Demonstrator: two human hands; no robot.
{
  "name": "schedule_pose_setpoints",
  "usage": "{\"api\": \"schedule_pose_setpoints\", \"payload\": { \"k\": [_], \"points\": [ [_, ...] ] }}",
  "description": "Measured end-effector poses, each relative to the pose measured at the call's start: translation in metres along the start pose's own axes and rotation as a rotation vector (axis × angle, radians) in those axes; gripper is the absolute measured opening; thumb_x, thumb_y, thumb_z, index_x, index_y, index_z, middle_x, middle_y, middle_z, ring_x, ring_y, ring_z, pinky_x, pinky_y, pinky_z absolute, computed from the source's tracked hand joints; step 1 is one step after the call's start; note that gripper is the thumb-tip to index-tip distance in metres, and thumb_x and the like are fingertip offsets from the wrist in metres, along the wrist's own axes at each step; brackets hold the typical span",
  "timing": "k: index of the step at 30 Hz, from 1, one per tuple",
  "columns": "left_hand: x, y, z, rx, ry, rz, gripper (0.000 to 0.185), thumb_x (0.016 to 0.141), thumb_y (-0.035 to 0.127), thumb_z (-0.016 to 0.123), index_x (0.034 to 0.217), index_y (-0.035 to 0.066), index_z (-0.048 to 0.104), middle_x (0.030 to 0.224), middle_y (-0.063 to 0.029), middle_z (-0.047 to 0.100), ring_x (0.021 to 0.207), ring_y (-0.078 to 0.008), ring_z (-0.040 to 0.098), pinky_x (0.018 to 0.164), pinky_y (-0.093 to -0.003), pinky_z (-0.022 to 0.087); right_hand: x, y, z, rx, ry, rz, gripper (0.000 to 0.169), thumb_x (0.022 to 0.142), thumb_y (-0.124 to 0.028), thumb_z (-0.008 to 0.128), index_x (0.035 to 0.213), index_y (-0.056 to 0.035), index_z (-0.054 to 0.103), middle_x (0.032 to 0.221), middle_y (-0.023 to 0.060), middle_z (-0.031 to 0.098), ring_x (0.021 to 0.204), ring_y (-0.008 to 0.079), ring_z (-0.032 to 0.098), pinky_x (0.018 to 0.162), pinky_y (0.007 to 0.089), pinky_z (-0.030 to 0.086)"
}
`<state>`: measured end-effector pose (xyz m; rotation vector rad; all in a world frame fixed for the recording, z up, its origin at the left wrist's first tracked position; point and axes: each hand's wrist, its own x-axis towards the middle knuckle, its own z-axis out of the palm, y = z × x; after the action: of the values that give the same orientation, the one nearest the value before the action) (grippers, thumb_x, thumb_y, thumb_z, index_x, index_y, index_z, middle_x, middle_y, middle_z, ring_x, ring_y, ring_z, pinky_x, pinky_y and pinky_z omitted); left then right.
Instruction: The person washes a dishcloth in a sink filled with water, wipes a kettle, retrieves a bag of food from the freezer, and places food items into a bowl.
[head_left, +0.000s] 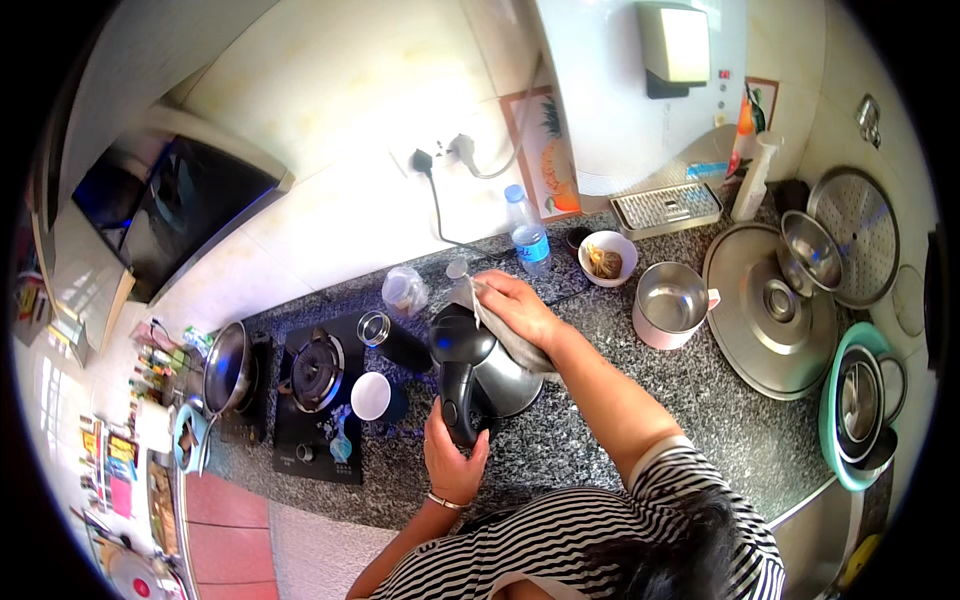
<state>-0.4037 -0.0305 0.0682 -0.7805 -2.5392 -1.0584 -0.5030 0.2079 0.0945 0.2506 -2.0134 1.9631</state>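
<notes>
An electric kettle (510, 386) with a steel body, black lid and black handle stands on the speckled counter before me. My left hand (455, 454) grips the lower part of its handle. With my right hand (517, 304) I press a grey cloth (517, 345) against the far side of the kettle. Left of the kettle are a black flask (401, 346) without a lid and a cup (373, 396) with a white inside. Behind it stand a clear plastic-wrapped item (405, 291) and a water bottle (531, 240) with a blue cap.
A gas hob (319, 442) and a frying pan (227, 367) are at the left. To the right are a white bowl (609, 255) with food, a steel-lined mug (670, 307), a large metal lid (739, 330), a green basin (831, 435) and a sink (817, 536).
</notes>
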Motion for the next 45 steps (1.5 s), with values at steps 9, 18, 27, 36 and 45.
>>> {"api": "schedule_pose_setpoints", "payload": {
  "k": [9,18,27,36,45],
  "points": [
    [0.001,-0.006,0.007,0.004,-0.006,0.042,0.088,0.073,0.013,0.073,0.141,-0.005,0.019,0.142,-0.0292,0.03,0.129,-0.0441,0.036,0.108,-0.048,0.03,-0.045,0.113,0.002,0.31,0.291,0.254,0.031,0.096,-0.025,0.049,0.115,-0.0018,0.059,0.102,0.007,0.063,0.094,0.0163,0.057,0.086,0.0301,0.045],
    [0.001,-0.005,0.007,-0.003,0.015,0.093,0.088,0.074,0.009,0.072,0.142,-0.004,0.018,0.144,-0.0301,0.029,0.131,-0.0452,0.034,0.108,-0.047,0.03,-0.112,0.07,0.067,-0.313,0.767,0.017,0.037,0.096,-0.012,0.038,0.129,0.0059,0.04,0.129,0.0263,0.041,0.116,0.0398,0.043,0.103,0.0432,0.033],
    [-0.003,0.003,0.008,-0.063,-0.117,0.141,0.096,0.071,0.009,0.069,0.143,-0.009,0.009,0.139,-0.0306,0.032,0.127,-0.0404,0.04,0.106,-0.0431,0.033,-0.146,0.057,0.085,-0.584,0.293,-0.52,0.049,0.08,0.007,0.056,0.128,0.0039,0.045,0.134,0.0263,0.041,0.128,0.0475,0.037,0.108,0.0524,0.029],
    [-0.051,-0.023,0.013,-0.132,-0.157,-0.058,0.077,0.077,0.01,0.066,0.143,0.004,0.028,0.137,-0.0273,0.039,0.125,-0.0384,0.045,0.104,-0.043,0.038,-0.18,0.042,0.081,-0.225,0.278,-0.016,0.027,0.08,0.005,0.066,0.103,-0.0065,0.066,0.11,0.0088,0.054,0.101,0.0222,0.052,0.09,0.032,0.043],
    [-0.074,-0.043,0.027,-0.739,-0.81,-0.437,0.041,0.09,0.024,0.065,0.124,0.004,0.053,0.107,-0.0053,0.064,0.098,-0.0125,0.058,0.089,-0.0286,0.047,-0.2,-0.014,0.059,0.47,-0.225,0.651,0.041,0.098,-0.026,0.051,0.131,-0.0015,0.05,0.13,0.0077,0.042,0.121,0.0189,0.043,0.102,0.0334,0.037]
  ]
}}
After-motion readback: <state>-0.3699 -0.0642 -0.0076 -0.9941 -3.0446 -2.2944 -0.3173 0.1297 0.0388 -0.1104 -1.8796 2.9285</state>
